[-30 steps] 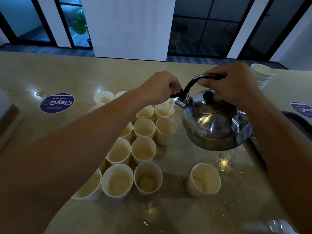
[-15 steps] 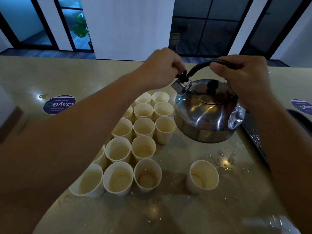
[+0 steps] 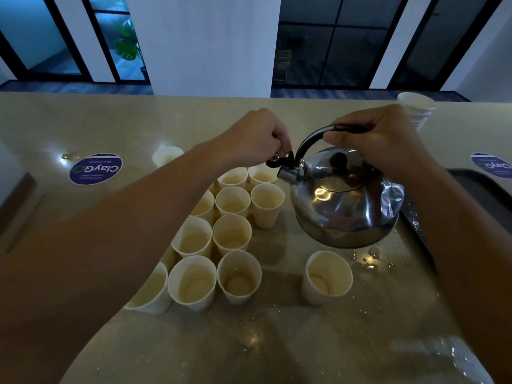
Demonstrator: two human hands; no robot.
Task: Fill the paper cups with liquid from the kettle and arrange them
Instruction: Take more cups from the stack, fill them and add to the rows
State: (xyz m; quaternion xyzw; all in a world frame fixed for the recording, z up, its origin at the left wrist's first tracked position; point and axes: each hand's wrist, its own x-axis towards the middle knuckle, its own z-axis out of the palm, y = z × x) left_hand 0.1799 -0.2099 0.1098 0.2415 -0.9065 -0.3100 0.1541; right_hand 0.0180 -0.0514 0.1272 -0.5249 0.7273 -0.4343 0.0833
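Observation:
A shiny steel kettle [image 3: 346, 198] hangs above the counter, its spout pointing left over the cups. My right hand [image 3: 379, 139] grips its black handle from above. My left hand [image 3: 255, 137] pinches the black spout cap [image 3: 279, 160] at the spout. Several white paper cups [image 3: 232, 234] stand packed in rows under my left forearm, most holding pale liquid. One single cup [image 3: 328, 277] stands apart to the right, below the kettle, with a little liquid at its bottom.
A stack of paper cups [image 3: 417, 109] stands at the far right of the beige counter [image 3: 277, 342]. A dark tray [image 3: 482, 195] lies at the right edge. Round blue stickers [image 3: 95, 169] mark the counter. Water drops are spilled around the single cup.
The kettle rose and moved left half a second ago, and has now come slightly lower again. Both hands kept their hold on handle and spout cap. The cups have not moved.

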